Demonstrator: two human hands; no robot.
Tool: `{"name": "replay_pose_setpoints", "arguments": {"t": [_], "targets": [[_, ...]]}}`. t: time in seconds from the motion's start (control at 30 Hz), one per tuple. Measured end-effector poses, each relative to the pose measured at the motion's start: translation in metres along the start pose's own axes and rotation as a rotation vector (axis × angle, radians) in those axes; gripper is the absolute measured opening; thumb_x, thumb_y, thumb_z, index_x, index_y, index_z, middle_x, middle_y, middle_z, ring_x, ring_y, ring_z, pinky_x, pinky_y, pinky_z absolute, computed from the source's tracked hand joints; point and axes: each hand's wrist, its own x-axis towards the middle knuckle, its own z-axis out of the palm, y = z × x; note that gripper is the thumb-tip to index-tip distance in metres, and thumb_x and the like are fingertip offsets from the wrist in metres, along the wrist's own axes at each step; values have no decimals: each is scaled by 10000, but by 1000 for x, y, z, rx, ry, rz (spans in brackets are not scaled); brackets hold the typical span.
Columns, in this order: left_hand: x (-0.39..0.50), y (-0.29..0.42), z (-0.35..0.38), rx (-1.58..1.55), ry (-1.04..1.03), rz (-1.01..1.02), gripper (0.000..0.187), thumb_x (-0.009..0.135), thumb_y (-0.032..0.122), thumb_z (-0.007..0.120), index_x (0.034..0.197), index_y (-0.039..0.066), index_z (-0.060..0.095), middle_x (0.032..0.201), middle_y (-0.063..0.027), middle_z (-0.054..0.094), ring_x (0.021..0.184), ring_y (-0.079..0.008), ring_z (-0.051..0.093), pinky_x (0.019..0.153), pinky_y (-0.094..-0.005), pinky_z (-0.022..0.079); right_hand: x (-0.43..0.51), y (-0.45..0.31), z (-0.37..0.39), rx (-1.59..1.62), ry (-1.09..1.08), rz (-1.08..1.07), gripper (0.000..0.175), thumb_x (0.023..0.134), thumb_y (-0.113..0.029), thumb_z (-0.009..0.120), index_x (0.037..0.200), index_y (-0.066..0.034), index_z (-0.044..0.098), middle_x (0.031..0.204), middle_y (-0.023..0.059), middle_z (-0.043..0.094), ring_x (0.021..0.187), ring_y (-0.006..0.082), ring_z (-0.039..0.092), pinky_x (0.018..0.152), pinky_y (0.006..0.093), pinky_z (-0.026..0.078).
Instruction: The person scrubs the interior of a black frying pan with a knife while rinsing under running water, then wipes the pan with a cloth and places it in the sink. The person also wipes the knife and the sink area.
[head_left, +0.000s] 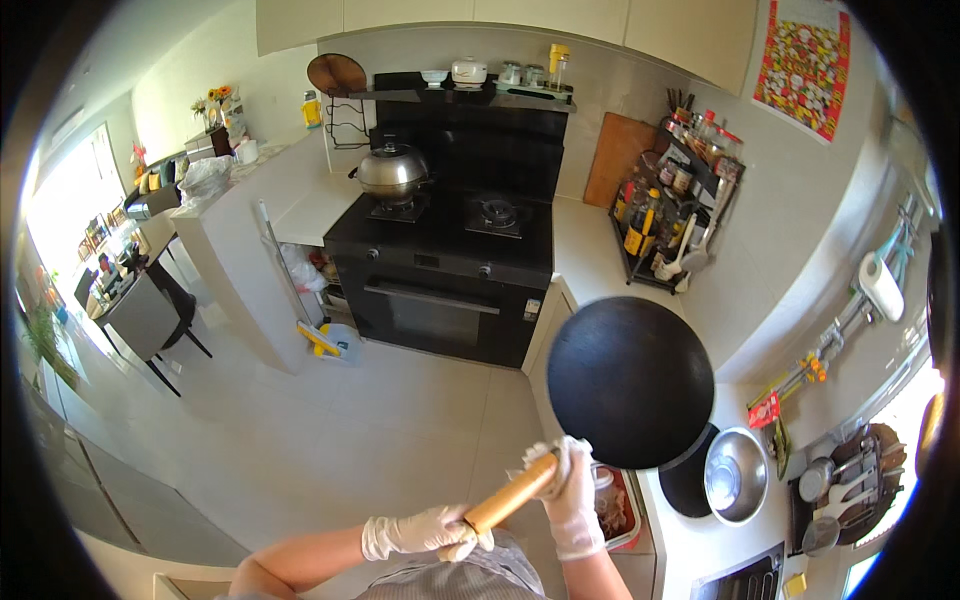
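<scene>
A black wok (630, 382) is held up in front of me, its dark round face towards the camera, over the counter's edge. Its wooden handle (514, 495) points down to the left. My left hand (435, 531), in a whitish glove, grips the handle's lower end. My right hand (568, 487), gloved too, is at the handle's upper end beside the wok, with what looks like a pale cloth or crumpled material in it; the glove hides part of this.
Right of the wok, a steel bowl (735, 476) stands on the counter by a dark round item (686, 480). Below it is a container of food (626, 510). Ahead is a black stove (450, 247) with a lidded steel pot (391, 174). A spice rack (675, 202) fills the corner.
</scene>
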Motion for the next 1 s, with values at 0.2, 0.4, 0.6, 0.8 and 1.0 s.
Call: {"name": "replay_pose_setpoints", "arguments": {"t": [0.2,0.4,0.6,0.8,1.0], "targets": [[46,38,-139,10,254,162,263,1011,173,455,1090,-27,607,627,-11,529,525,-79,465,530,-230,379,190,13,109,-21,-224,126,259,1045,-345,428,1021,-126,564,945,166,684,880,329,680,790,501,578],[157,115,-320,81,422,192,252,997,120,417,1061,-19,617,612,-11,525,509,-83,448,530,-236,378,450,14,182,-21,-368,227,372,1057,-432,391,1027,-110,575,967,185,692,861,341,683,773,614,574],[247,181,-475,6,545,126,271,963,89,388,1015,-25,627,558,-23,497,460,-114,436,493,-262,365,650,15,235,53,-268,421,305,1017,-452,504,1009,-163,602,946,158,699,858,346,682,770,702,524],[312,216,-567,-7,600,137,330,1001,170,386,1024,-37,641,538,-33,525,452,-131,474,505,-265,388,769,10,259,29,-244,410,311,1004,-457,538,943,-161,613,906,152,699,824,335,678,757,707,527],[331,232,-624,-41,567,171,319,1005,185,421,1010,-53,634,555,-46,542,441,-131,484,452,-261,390,825,16,280,51,-292,367,378,1002,-493,515,961,-129,606,832,149,695,799,326,676,728,684,545]]}}
